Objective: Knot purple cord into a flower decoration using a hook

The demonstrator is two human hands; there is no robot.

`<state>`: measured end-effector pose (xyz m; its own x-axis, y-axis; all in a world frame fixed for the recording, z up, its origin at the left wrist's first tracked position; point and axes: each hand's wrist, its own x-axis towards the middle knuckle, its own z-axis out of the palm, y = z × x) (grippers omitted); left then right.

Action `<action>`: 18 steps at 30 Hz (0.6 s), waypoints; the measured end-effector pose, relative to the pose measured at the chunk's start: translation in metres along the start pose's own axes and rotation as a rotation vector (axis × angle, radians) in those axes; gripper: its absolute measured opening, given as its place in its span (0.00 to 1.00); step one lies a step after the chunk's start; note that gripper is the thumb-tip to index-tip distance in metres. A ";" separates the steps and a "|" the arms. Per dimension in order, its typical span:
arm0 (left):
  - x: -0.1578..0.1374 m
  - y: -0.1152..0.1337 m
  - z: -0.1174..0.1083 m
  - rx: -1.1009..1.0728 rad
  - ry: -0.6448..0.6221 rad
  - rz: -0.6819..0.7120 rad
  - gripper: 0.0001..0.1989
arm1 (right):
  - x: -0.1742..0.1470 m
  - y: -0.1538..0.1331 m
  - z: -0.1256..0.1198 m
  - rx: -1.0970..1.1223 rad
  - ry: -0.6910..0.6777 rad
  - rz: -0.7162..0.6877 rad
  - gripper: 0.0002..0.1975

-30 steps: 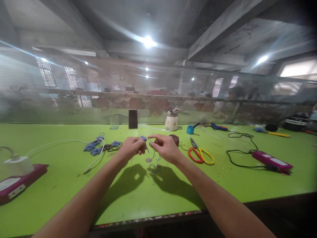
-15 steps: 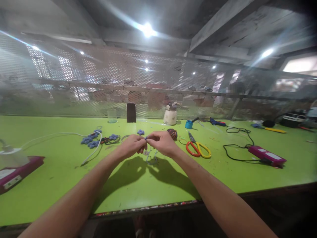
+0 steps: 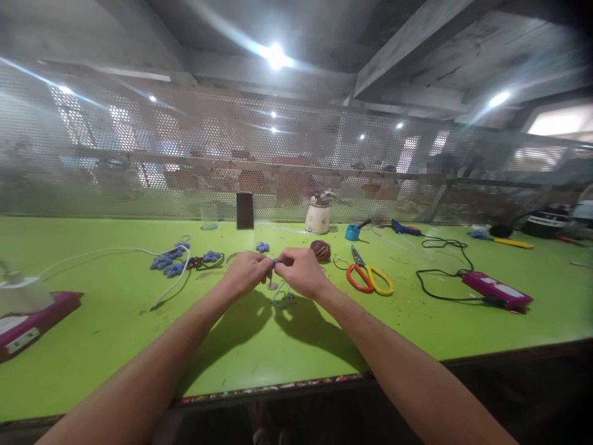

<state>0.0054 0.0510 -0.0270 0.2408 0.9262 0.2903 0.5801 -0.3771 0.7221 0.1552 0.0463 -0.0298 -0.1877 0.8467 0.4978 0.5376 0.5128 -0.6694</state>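
My left hand [image 3: 250, 271] and my right hand [image 3: 299, 269] meet above the middle of the table, both closed in a pinch. Between their fingertips is a small piece of blue yarn [image 3: 275, 263], mostly hidden by the fingers. Pale blue yarn [image 3: 282, 303] hangs in a loop beneath, down toward the tabletop. Under my left fingers shows a small pale disc [image 3: 272, 286]. Just beyond the hands lies a blue knitted-looking flower [image 3: 262, 247], and a striped dark yarn ball [image 3: 320, 250] sits behind my right hand.
Scissors [image 3: 369, 278] with red and yellow handles lie to the right. Several blue flowers [image 3: 171, 264] and a white cable [image 3: 178, 284] are at left. Farther back stand a dark phone-like slab [image 3: 245, 211], a cream jug [image 3: 317, 215] and a blue pot [image 3: 353, 232]. Magenta power strips [image 3: 498, 290] flank the green table.
My right hand has turned and shifted slightly, uncovering more of the yarn ball. The hands stay together at the same spot, still pinching the blue yarn.
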 end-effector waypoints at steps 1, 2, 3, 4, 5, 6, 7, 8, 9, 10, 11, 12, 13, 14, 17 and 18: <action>0.000 0.000 0.000 0.005 0.008 -0.003 0.15 | 0.000 0.000 0.001 0.010 -0.006 0.002 0.05; 0.001 -0.001 0.000 0.008 0.013 -0.005 0.14 | 0.000 0.001 0.001 0.020 -0.011 0.003 0.05; 0.001 -0.001 0.000 -0.005 0.019 -0.008 0.13 | 0.001 0.002 0.002 0.028 -0.015 0.003 0.06; 0.002 -0.002 0.001 -0.033 0.029 -0.007 0.11 | 0.001 0.003 0.002 0.036 -0.019 0.007 0.06; 0.002 -0.003 0.001 -0.072 0.040 0.000 0.10 | 0.002 0.005 0.002 0.043 -0.021 0.015 0.07; 0.003 -0.004 0.002 -0.115 0.053 0.010 0.11 | 0.003 0.006 0.002 0.050 -0.024 0.026 0.08; 0.003 -0.006 0.002 -0.155 0.065 0.022 0.12 | 0.004 0.008 0.002 0.056 -0.026 0.037 0.09; 0.003 -0.007 0.002 -0.181 0.075 0.032 0.12 | 0.005 0.009 0.002 0.059 -0.031 0.045 0.10; 0.004 -0.008 0.002 -0.186 0.083 0.039 0.12 | 0.005 0.011 0.002 0.053 -0.038 0.044 0.10; 0.004 -0.010 0.003 -0.169 0.090 0.041 0.11 | 0.006 0.011 0.002 0.032 -0.043 0.031 0.10; 0.004 -0.011 0.003 -0.142 0.099 0.038 0.10 | 0.005 0.012 0.002 -0.005 -0.041 0.005 0.10; 0.005 -0.011 0.003 -0.108 0.112 0.033 0.09 | 0.005 0.012 0.003 -0.054 -0.035 -0.024 0.10; 0.005 -0.012 0.004 -0.071 0.126 0.025 0.08 | 0.005 0.012 0.003 -0.107 -0.024 -0.050 0.10; 0.004 -0.011 0.004 -0.036 0.142 0.013 0.07 | 0.004 0.011 0.004 -0.158 -0.015 -0.068 0.10; 0.004 -0.008 0.007 0.050 0.179 -0.017 0.04 | 0.001 0.009 0.005 -0.276 -0.013 -0.076 0.10; 0.003 -0.007 0.008 0.071 0.189 -0.021 0.03 | 0.000 0.008 0.006 -0.310 -0.015 -0.079 0.10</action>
<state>0.0083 0.0563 -0.0359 0.0812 0.9160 0.3930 0.6384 -0.3506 0.6852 0.1545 0.0515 -0.0382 -0.2499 0.8091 0.5319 0.7453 0.5114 -0.4277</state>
